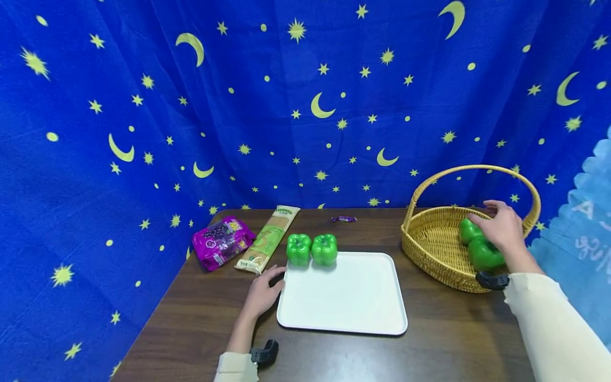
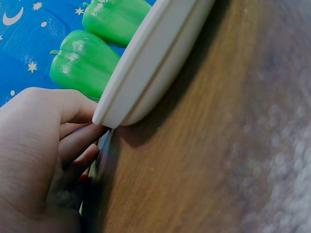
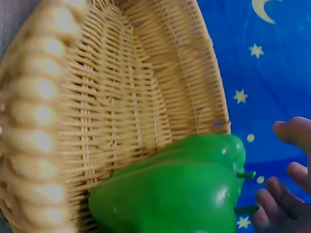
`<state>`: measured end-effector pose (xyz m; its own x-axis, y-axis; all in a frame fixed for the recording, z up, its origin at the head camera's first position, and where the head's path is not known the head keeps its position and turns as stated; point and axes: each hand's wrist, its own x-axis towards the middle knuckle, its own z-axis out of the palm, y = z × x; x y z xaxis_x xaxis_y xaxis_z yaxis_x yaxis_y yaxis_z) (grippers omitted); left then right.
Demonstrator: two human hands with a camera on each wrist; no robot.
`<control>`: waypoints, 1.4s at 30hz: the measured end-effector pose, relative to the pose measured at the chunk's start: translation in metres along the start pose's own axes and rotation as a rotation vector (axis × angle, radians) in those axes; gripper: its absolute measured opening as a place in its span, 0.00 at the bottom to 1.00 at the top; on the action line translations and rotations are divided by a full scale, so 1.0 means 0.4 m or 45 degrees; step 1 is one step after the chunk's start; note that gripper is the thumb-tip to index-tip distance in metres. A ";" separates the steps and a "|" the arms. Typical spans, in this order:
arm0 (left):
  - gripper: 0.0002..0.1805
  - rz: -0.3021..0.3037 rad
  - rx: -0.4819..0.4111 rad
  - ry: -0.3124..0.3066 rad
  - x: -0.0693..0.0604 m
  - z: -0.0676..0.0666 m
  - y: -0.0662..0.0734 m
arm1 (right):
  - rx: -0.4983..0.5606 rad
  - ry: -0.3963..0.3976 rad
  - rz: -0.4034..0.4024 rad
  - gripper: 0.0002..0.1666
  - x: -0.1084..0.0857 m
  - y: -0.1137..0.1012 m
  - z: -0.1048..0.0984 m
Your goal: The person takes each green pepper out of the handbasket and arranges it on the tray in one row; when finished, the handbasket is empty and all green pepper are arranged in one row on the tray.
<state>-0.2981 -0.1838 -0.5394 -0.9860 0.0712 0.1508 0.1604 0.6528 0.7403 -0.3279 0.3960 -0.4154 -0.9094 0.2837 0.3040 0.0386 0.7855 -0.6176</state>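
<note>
My left hand (image 1: 263, 293) touches the left edge of a white tray (image 1: 343, 297) with its fingertips; the left wrist view shows the fingers at the tray's rim. Two green bell peppers (image 1: 324, 250) stand side by side at the tray's far left corner. At the right, my right hand (image 1: 503, 228) hovers over a wicker basket (image 1: 431, 241). Inside that basket, at its right end, lie two more green bell peppers (image 3: 170, 199). In the right wrist view the fingers are spread beside the pepper stems, with a gap between.
A purple snack bag (image 1: 222, 242) and a long noodle pack (image 1: 269, 240) lie left of the tray. Behind the tray is a small purple wrapped candy (image 1: 344, 219). The basket's tall handle (image 1: 470, 167) arches beside my right hand. A blue star-patterned curtain (image 1: 267, 132) hangs behind the table.
</note>
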 end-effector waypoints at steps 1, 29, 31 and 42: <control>0.19 -0.004 -0.002 0.001 0.000 -0.002 0.002 | -0.003 -0.011 0.017 0.43 0.003 0.004 -0.002; 0.19 -0.026 0.009 -0.010 0.001 -0.010 0.007 | -0.211 -0.270 0.125 0.58 0.024 0.040 0.031; 0.19 -0.026 0.007 -0.012 -0.002 -0.010 0.005 | -0.220 -0.264 0.106 0.55 0.023 0.045 0.031; 0.19 -0.013 0.012 -0.003 0.001 -0.006 0.006 | -0.176 -0.176 0.016 0.51 0.025 0.050 0.028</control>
<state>-0.2979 -0.1840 -0.5362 -0.9876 0.0666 0.1419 0.1502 0.6604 0.7357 -0.3407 0.4084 -0.4328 -0.9564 0.2230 0.1887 0.0979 0.8531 -0.5124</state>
